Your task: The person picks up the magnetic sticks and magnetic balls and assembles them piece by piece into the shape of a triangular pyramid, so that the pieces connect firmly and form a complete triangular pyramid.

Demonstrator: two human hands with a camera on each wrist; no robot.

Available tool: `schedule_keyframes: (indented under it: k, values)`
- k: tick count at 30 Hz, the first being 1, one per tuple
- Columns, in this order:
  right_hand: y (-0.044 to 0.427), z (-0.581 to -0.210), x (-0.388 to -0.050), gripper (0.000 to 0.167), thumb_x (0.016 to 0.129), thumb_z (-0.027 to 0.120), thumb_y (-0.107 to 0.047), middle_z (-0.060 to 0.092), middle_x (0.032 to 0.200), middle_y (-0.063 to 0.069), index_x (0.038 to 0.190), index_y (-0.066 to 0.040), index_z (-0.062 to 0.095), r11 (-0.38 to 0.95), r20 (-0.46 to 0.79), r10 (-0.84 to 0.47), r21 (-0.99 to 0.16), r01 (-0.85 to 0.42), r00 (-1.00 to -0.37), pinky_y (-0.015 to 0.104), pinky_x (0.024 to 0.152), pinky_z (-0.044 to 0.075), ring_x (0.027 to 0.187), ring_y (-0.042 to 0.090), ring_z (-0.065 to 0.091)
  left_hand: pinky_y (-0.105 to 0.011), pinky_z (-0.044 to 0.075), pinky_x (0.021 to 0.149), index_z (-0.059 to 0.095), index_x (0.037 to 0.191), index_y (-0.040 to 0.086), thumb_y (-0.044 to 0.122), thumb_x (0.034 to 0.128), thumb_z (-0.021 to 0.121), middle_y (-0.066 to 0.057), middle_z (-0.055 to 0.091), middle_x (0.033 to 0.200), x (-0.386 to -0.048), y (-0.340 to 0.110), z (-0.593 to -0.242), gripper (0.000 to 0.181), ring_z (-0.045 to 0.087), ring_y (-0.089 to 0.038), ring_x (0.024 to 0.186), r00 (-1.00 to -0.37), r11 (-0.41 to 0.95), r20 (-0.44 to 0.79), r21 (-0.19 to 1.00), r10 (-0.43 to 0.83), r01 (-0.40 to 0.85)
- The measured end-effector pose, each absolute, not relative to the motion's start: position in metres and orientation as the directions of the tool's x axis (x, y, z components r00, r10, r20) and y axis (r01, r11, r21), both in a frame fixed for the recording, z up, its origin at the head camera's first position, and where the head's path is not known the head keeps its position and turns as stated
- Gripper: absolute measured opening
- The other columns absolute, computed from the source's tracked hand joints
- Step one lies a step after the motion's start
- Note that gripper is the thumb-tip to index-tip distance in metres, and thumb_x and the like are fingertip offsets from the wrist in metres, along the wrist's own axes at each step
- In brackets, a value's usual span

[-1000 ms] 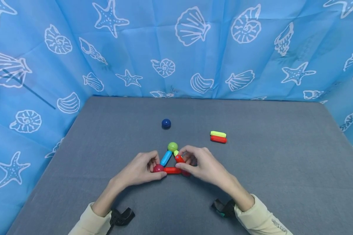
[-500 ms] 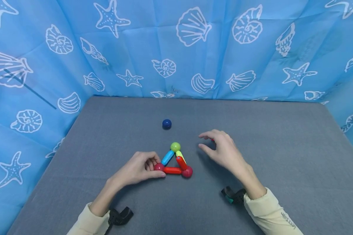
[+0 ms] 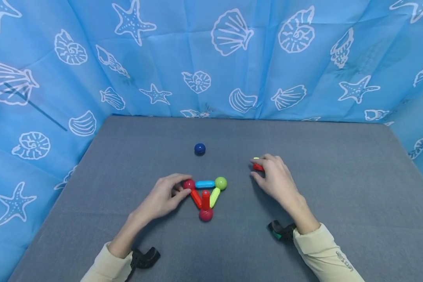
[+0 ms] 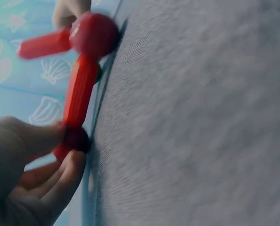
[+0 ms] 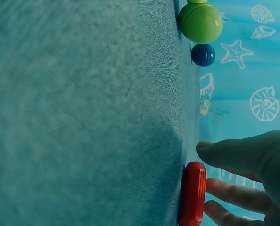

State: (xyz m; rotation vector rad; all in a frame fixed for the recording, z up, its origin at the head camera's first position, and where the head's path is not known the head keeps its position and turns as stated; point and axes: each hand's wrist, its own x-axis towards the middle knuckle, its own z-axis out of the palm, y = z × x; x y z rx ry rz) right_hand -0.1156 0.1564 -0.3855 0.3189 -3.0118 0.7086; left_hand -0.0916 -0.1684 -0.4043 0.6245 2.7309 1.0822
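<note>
Near red ball (image 3: 206,214): resting on grey surface (image 3: 320,176); joined to three rods.
Upright red rod (image 3: 206,200): set on near red ball, roughly vertical, top end free.
Slanting red rod (image 3: 196,199): running from near red ball to left red ball (image 3: 189,184).
Slanting lime rod (image 3: 215,197): running from near red ball to green ball (image 3: 221,183).
Left hand (image 3: 163,196): pinching left red ball between thumb and fingers.
Blue rod (image 3: 205,184): closing the triangular outline, left red ball to green ball.
Right hand (image 3: 276,178): wide between thumb and fingers, low over the loose rods; thumb clear, fingertip contact: cannot tell.
Loose red rod (image 5: 193,195): lying flat, to the right of green ball and slightly beyond; long axis side to side; just under right hand, well apart from left.
Loose lime rod (image 3: 256,158): just beyond loose red rod, mostly hidden by fingers.
Blue ball (image 3: 199,149): beyond blue rod, unattached.
Curtain (image 3: 197,55): hanging behind, shell-patterned.
</note>
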Motion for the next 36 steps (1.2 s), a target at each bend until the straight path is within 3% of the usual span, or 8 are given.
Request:
schedule_keyframes:
  k: [4, 8, 12, 17, 21, 28, 32, 36]
  values:
    - [0.156, -0.384, -0.115, 0.033, 0.089, 0.075, -0.005, 0.068, 0.119, 0.024, 0.121, 0.003, 0.072, 0.878, 0.064, -0.190, -0.435, -0.199, -0.980, 0.060, 0.095, 0.049, 0.111, 0.044, 0.060, -0.029, 0.059, 0.089, 0.045, 0.151, -0.002, 0.008, 0.0899, 0.074, -0.019, 0.059, 0.142, -0.089, -0.169, -0.404, 0.068, 0.067, -0.017, 0.103, -0.915, 0.662, -0.001, 0.690, 0.404, 0.292]
    - [0.158, -0.383, -0.114, 0.030, 0.088, 0.072, 0.003, 0.068, 0.119, 0.024, 0.118, 0.004, 0.073, 0.873, 0.057, -0.194, -0.445, -0.199, -0.979, 0.060, 0.095, 0.050, 0.111, 0.044, 0.062, -0.053, 0.042, 0.115, 0.015, 0.162, 0.002, 0.033, 0.0864, 0.078, -0.020, 0.028, 0.167, -0.084, -0.168, -0.398, 0.104, 0.049, -0.032, 0.139, -0.870, 0.704, -0.196, 0.677, 0.452, 0.214]
    - [0.159, -0.382, -0.114, 0.032, 0.089, 0.070, 0.004, 0.068, 0.115, 0.023, 0.121, 0.003, 0.072, 0.870, 0.026, -0.197, -0.457, -0.187, -0.980, 0.058, 0.092, 0.053, 0.107, 0.041, 0.065, -0.064, 0.035, 0.117, 0.002, 0.164, 0.008, 0.060, 0.0813, 0.077, -0.014, 0.011, 0.173, -0.078, -0.157, -0.399, 0.123, 0.025, -0.036, 0.151, -0.856, 0.747, -0.301, 0.650, 0.419, 0.138]
    - [0.160, -0.381, -0.115, 0.037, 0.088, 0.075, 0.000, 0.068, 0.113, 0.023, 0.125, 0.002, 0.070, 0.851, -0.047, -0.211, -0.501, -0.160, -0.976, 0.054, 0.088, 0.055, 0.102, 0.035, 0.067, -0.060, 0.039, 0.114, -0.001, 0.164, 0.007, 0.067, 0.0769, 0.078, -0.013, 0.005, 0.173, -0.073, -0.141, -0.404, 0.132, 0.025, -0.033, 0.147, -0.904, 0.773, -0.270, 0.627, 0.331, 0.096]
    - [0.160, -0.378, -0.116, 0.038, 0.089, 0.078, -0.007, 0.072, 0.115, 0.022, 0.124, 0.003, 0.070, 0.840, -0.128, -0.229, -0.527, -0.130, -0.965, 0.053, 0.089, 0.054, 0.103, 0.032, 0.069, -0.060, 0.039, 0.115, 0.003, 0.163, 0.006, 0.063, 0.0779, 0.080, -0.013, 0.006, 0.173, -0.074, -0.138, -0.405, 0.129, 0.026, -0.033, 0.147, -0.913, 0.763, -0.231, 0.635, 0.335, 0.120]
    - [0.159, -0.380, -0.114, 0.025, 0.090, 0.077, -0.012, 0.077, 0.102, 0.012, 0.113, -0.002, 0.075, 0.823, -0.182, -0.238, -0.560, -0.099, -0.954, 0.045, 0.082, 0.054, 0.091, 0.022, 0.069, -0.058, 0.038, 0.117, 0.015, 0.163, 0.009, 0.052, 0.0849, 0.078, -0.011, 0.019, 0.172, -0.078, -0.148, -0.401, 0.109, 0.033, -0.031, 0.150, -0.887, 0.724, -0.207, 0.665, 0.413, 0.182]
    - [0.157, -0.381, -0.111, 0.025, 0.090, 0.078, -0.012, 0.077, 0.099, 0.009, 0.113, -0.002, 0.075, 0.805, -0.131, -0.258, -0.577, -0.138, -0.957, 0.041, 0.077, 0.055, 0.085, 0.017, 0.069, -0.058, 0.041, 0.114, 0.033, 0.159, 0.010, 0.044, 0.0883, 0.078, -0.010, 0.037, 0.165, -0.080, -0.151, -0.401, 0.090, 0.045, -0.033, 0.144, -0.886, 0.709, -0.128, 0.655, 0.446, 0.262]
    - [0.149, -0.380, -0.106, 0.025, 0.089, 0.079, -0.012, 0.077, 0.096, 0.008, 0.112, -0.004, 0.075, 0.755, -0.035, -0.295, -0.621, -0.210, -0.955, 0.039, 0.076, 0.056, 0.082, 0.015, 0.069, -0.050, 0.051, 0.106, 0.058, 0.144, 0.010, 0.034, 0.0874, 0.081, -0.009, 0.060, 0.147, -0.081, -0.150, -0.400, 0.066, 0.061, -0.027, 0.128, -0.889, 0.668, -0.029, 0.671, 0.456, 0.321]
